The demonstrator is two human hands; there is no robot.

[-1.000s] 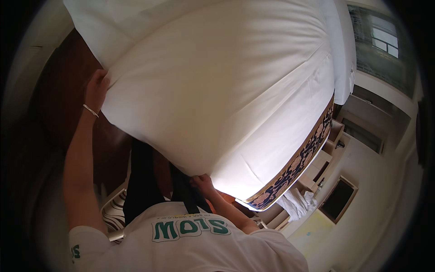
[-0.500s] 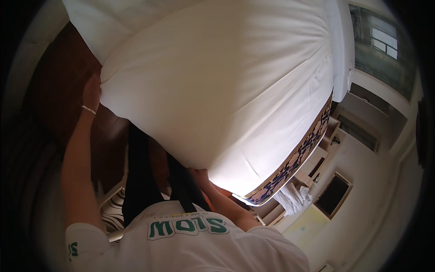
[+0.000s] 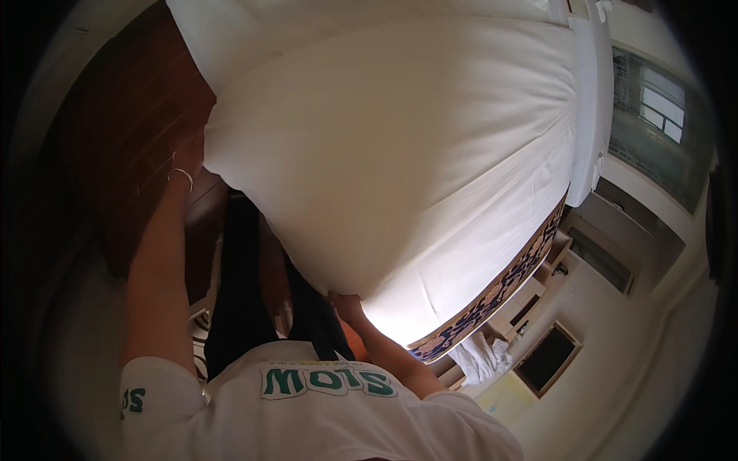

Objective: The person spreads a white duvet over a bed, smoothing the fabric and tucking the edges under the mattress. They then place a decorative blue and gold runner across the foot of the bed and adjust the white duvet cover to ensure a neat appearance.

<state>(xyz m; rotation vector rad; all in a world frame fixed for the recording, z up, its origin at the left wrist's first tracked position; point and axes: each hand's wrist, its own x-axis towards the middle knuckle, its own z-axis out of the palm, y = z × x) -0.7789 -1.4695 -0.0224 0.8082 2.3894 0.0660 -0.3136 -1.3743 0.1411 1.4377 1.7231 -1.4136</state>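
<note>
A large white bed sheet spreads across the middle of the view. Its near edge is pulled up toward me. At the sheet's left corner, my left hand, with a thin white band on the wrist, is closed on the edge; its fingers are partly in shadow and behind the cloth. My right hand grips the near edge in front of my legs, its fingers folded round the hem. Between the two hands the edge hangs in a slack curve. Creases run through the cloth toward the far right.
A dark blue and tan patterned band runs along the right side below the sheet. Beyond it are light shelving, a crumpled white cloth and a dark framed panel by the wall. Reddish-brown wooden floor lies to the left.
The view has shifted, showing more floor at the left. My left hand has come nearer my right with the sheet's corner, and the edge between them sags more. Both hands keep their hold.
</note>
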